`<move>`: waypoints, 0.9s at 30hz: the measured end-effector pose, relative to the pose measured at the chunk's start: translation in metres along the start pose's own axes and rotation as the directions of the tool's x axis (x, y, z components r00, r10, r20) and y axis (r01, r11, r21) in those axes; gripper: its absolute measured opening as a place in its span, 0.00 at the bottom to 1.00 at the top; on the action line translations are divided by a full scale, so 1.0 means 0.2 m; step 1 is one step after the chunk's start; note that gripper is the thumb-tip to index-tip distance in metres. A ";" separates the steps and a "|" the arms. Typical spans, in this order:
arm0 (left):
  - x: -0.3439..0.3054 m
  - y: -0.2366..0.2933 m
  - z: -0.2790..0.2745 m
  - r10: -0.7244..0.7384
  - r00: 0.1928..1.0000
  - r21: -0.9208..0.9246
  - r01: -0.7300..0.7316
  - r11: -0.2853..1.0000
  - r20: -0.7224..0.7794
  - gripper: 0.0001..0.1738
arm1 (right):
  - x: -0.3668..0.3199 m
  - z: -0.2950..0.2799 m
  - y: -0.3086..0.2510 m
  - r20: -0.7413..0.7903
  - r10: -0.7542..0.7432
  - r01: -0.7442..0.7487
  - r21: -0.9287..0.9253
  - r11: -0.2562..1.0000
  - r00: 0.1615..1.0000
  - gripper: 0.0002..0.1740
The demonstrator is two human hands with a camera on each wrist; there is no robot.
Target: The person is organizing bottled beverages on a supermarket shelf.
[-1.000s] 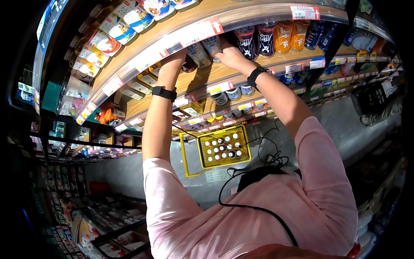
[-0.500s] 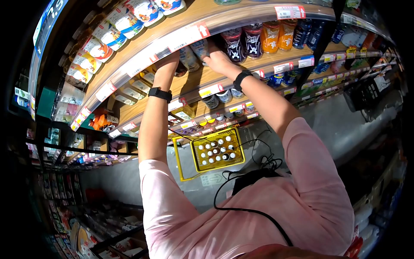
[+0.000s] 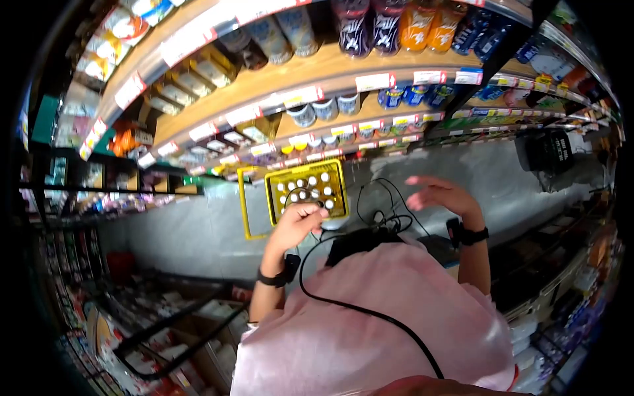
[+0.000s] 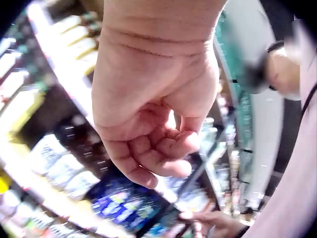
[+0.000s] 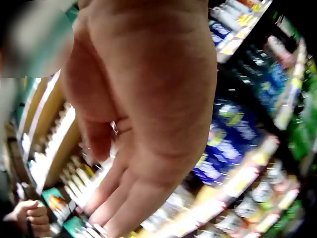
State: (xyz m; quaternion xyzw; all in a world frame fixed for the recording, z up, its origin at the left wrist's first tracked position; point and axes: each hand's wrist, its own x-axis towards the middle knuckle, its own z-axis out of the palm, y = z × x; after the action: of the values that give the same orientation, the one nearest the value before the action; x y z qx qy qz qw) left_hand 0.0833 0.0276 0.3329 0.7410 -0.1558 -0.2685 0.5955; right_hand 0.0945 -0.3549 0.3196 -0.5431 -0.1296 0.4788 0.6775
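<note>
My left hand [image 3: 298, 226] is in front of my body, over the near edge of a yellow shopping basket [image 3: 343, 188] in the head view. Its fingers are loosely curled, and the left wrist view shows nothing in the palm. Several white-capped bottles [image 3: 312, 181] stand in the basket on the floor. Off to the right, my right hand [image 3: 444, 198] hangs in the air with relaxed, nearly straight fingers and holds nothing. Both hands are away from the shelf, where pale-labelled bottles [image 3: 267, 41] stand beside a dark bottle [image 3: 246, 51].
Purple-black bottles [image 3: 353, 30] and orange bottles [image 3: 416, 28] line the same shelf. Lower down are blue cans [image 3: 415, 96] and white-labelled cans [image 3: 324, 109]. The basket's yellow handle [image 3: 244, 204] sticks out left. Black cables [image 3: 389, 214] lie near my waist.
Both hands have come off the shelf and back toward my body, the left over the basket and the right out to the side. The pale bottles that the right hand touched remain on the shelf.
</note>
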 end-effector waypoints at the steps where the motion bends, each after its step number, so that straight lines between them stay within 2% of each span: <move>1: -0.05 -0.25 0.06 -0.181 0.983 -0.153 0.174 0.973 -0.029 0.14 | -0.09 -0.07 0.22 -0.306 -0.021 0.040 0.055 0.998 0.952 0.23; 2: -0.09 -0.55 0.13 -0.272 0.925 -0.179 0.231 0.957 -0.264 0.16 | -0.15 -0.17 0.54 -0.585 -0.020 0.088 0.088 0.992 0.811 0.22; 3: -0.13 -0.85 0.20 -0.179 0.822 0.095 0.271 0.958 -0.540 0.18 | -0.24 -0.34 1.00 -0.599 -0.240 -0.213 -0.585 0.783 0.764 0.22; 4: -0.18 -0.89 0.26 -0.305 0.739 0.384 0.601 0.700 -0.601 0.20 | -0.33 -0.52 1.46 -0.582 -0.447 -0.586 -0.797 0.148 0.679 0.21; 5: -0.26 -1.09 0.33 -0.294 0.767 0.481 0.602 0.638 -0.570 0.21 | -0.37 -0.63 1.82 -0.554 -0.348 -0.517 -0.832 0.202 0.756 0.22; 6: -0.35 -1.39 0.38 -0.245 0.826 0.495 0.513 0.702 -0.508 0.18 | -0.40 -0.73 2.14 -0.517 -0.243 -0.454 -0.849 0.271 0.821 0.22; 7: -0.40 -1.55 0.47 -0.378 0.785 0.203 0.525 0.826 -0.491 0.17 | -0.35 -0.59 2.12 -0.642 -0.019 -0.510 -0.626 0.589 0.766 0.21; 8: -0.47 -1.70 0.55 -0.503 0.748 -0.113 0.508 0.854 -0.433 0.16 | -0.23 -0.42 2.07 -0.659 0.240 -0.536 -0.290 0.793 0.713 0.20; 9: -0.60 -1.94 0.62 -0.558 0.753 -0.172 0.534 0.828 -0.349 0.15 | -0.13 -0.33 2.06 -0.480 0.291 -0.526 -0.481 0.701 0.827 0.20; 10: -0.71 -2.09 0.65 -0.606 0.752 -0.226 0.563 0.795 -0.259 0.15 | -0.05 -0.25 2.06 -0.282 0.362 -0.455 -0.653 0.606 0.888 0.21; 11: -0.77 -2.03 0.66 -0.823 0.553 -0.220 0.793 0.568 -0.131 0.15 | 0.00 -0.16 2.10 -0.276 0.364 -0.452 -0.641 0.620 0.890 0.21; 12: -0.81 -1.95 0.66 -0.957 0.291 -0.174 0.941 0.289 -0.011 0.15 | 0.06 -0.08 2.17 -0.323 0.304 -0.441 -0.573 0.691 0.896 0.24; 13: -0.83 -1.89 0.68 -0.959 0.282 -0.163 0.946 0.280 -0.010 0.15 | 0.10 -0.04 2.26 -0.374 0.250 -0.422 -0.503 0.755 0.893 0.26; 15: -0.89 -1.82 0.72 -0.971 0.213 -0.049 0.974 0.219 -0.106 0.16 | 0.13 -0.01 2.47 -0.334 0.280 -0.422 -0.505 0.753 0.900 0.27; 16: -0.95 -1.91 0.71 -0.974 0.202 -0.043 0.977 0.207 -0.103 0.16 | 0.14 0.02 2.54 -0.295 0.302 -0.417 -0.518 0.747 0.906 0.29; 17: -1.01 -2.08 0.68 -0.914 0.392 0.089 0.919 0.383 -0.108 0.16 | 0.14 0.04 2.47 -0.196 0.370 -0.418 -0.474 0.775 0.908 0.33; 18: -1.07 -2.18 0.64 -0.818 0.569 0.219 0.811 0.542 -0.084 0.16 | 0.15 0.09 2.50 -0.197 0.371 -0.419 -0.466 0.779 0.908 0.33; 19: -1.09 -2.18 0.62 -0.818 0.570 0.228 0.809 0.541 -0.080 0.16 | 0.15 0.13 2.55 -0.289 0.389 -0.481 -0.421 0.769 0.875 0.36; 21: -1.11 -2.18 0.58 -0.501 0.858 0.330 0.508 0.796 -0.113 0.15 | 0.15 0.22 2.63 -0.471 0.423 -0.595 -0.313 0.741 0.774 0.44; 22: -1.11 -2.12 0.57 -0.494 0.864 0.338 0.495 0.800 -0.097 0.15 | 0.17 0.28 2.66 -0.485 0.421 -0.599 -0.300 0.743 0.766 0.44; 24: -1.14 -1.99 0.56 -0.733 0.642 -0.081 0.738 0.670 -0.224 0.15 | 0.26 0.41 2.69 -0.532 0.450 -0.644 -0.260 0.719 0.717 0.44; 25: -1.23 -2.08 0.53 -0.691 0.690 -0.171 0.670 0.722 -0.215 0.16 | 0.27 0.57 2.43 -0.548 0.483 -0.695 -0.286 0.660 0.683 0.44; 26: -1.30 -2.01 0.52 -0.692 0.689 -0.299 0.628 0.718 -0.216 0.16 | 0.31 0.73 2.46 -0.547 0.482 -0.692 -0.280 0.665 0.684 0.44; 27: -1.38 -2.02 0.49 -0.716 0.663 -0.298 0.653 0.696 -0.218 0.16 | 0.34 0.84 2.48 -0.586 0.428 -0.688 -0.338 0.642 0.688 0.44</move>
State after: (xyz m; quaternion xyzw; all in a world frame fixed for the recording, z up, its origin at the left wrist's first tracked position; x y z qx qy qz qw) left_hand -0.2328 0.2000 -0.0125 0.7158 0.2606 -0.3642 0.5358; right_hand -0.2401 -0.2220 -0.0672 -0.8171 0.0846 0.4723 0.3197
